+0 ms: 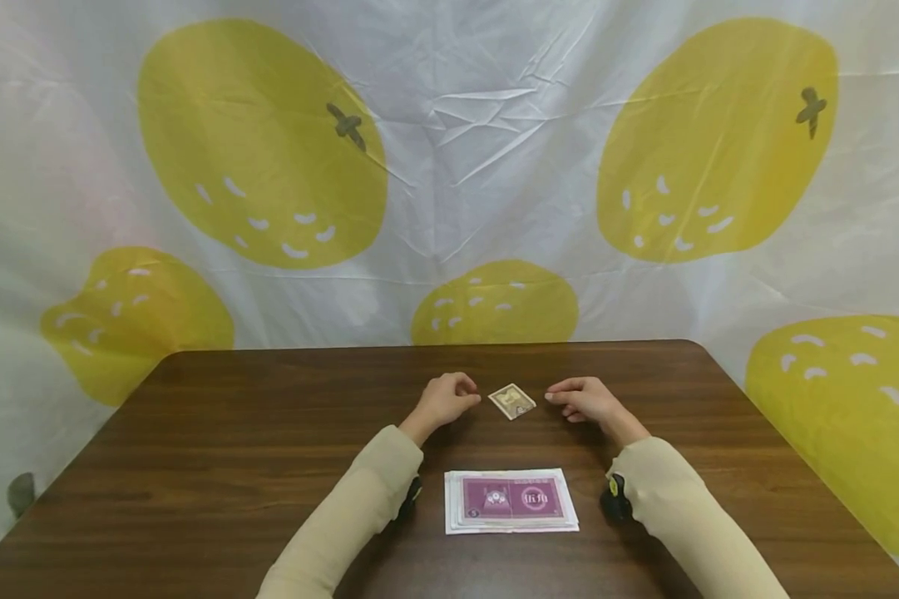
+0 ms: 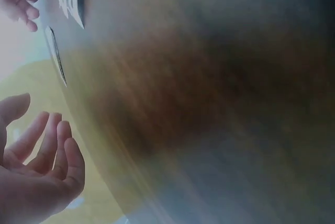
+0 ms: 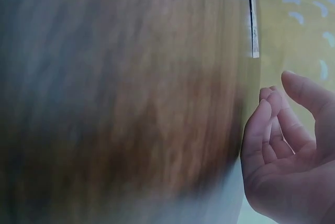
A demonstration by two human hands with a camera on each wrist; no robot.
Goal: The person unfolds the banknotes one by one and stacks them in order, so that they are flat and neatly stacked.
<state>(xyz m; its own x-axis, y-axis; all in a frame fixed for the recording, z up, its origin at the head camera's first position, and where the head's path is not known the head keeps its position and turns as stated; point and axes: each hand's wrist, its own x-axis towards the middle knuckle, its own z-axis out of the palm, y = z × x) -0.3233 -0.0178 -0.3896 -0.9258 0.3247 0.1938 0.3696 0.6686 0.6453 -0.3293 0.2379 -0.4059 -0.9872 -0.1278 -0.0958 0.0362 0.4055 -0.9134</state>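
Note:
A small folded paper note point(image 1: 512, 401) with a brownish-yellow print lies on the table between the two hands, one corner pointing toward the front. Just left of it is my left hand point(image 1: 446, 399), fingers loosely bent and the thumb apart from them, holding nothing. On the other side, my right hand point(image 1: 585, 401) points its fingers inward at the note without touching it. The right wrist view shows a gap between that thumb point(image 3: 303, 90) and the fingers. Nearer the front lies a stack of purple-printed paper banknotes point(image 1: 511, 501), between the forearms.
The brown wooden table point(image 1: 269, 441) ends at a back edge against a white curtain point(image 1: 449, 166) printed with large yellow fruit. A dark wrist camera point(image 1: 615, 499) sits under the right sleeve, close to the banknote stack's right side.

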